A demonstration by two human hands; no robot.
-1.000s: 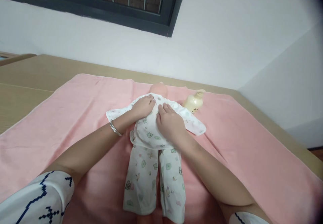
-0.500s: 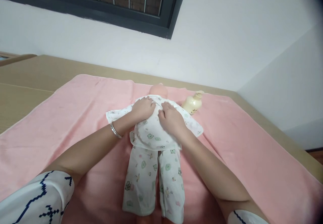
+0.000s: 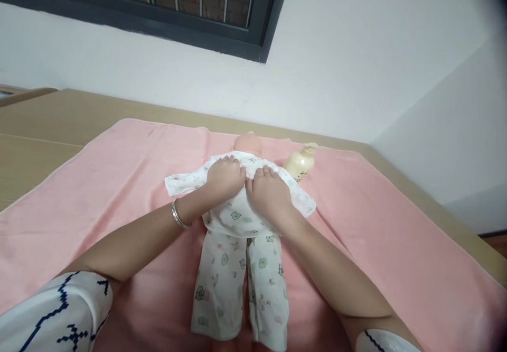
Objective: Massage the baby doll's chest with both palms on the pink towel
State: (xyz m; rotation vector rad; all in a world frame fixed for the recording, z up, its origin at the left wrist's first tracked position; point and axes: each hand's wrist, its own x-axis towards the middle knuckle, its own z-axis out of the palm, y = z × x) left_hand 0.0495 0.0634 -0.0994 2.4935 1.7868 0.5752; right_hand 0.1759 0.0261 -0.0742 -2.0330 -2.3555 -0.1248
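A baby doll (image 3: 247, 144) lies on its back, head away from me, dressed in a white shirt (image 3: 233, 220) and matching trousers (image 3: 222, 283) with small green and brown prints. My left hand (image 3: 226, 178) rests on the left of the shirt's chest, its fingers closed on the cloth below the neckline. Close beside it, my right hand (image 3: 270, 191) has its fingers bent over the shirt front, thumb toward the left hand. Both hands nearly meet at the middle of the chest. The fingertips and the cloth under them are partly hidden.
A pink blanket (image 3: 119, 183) lies under the doll on a wooden surface (image 3: 47, 114). A pale yellow pump bottle (image 3: 301, 163) lies tilted by the doll's shoulder on the right. Behind are a white wall (image 3: 317, 66) and a dark-framed barred window (image 3: 253, 48).
My hands have come closer together over the chest, and the right one has shifted slightly down and left. The shirt's cloth is more bunched between them.
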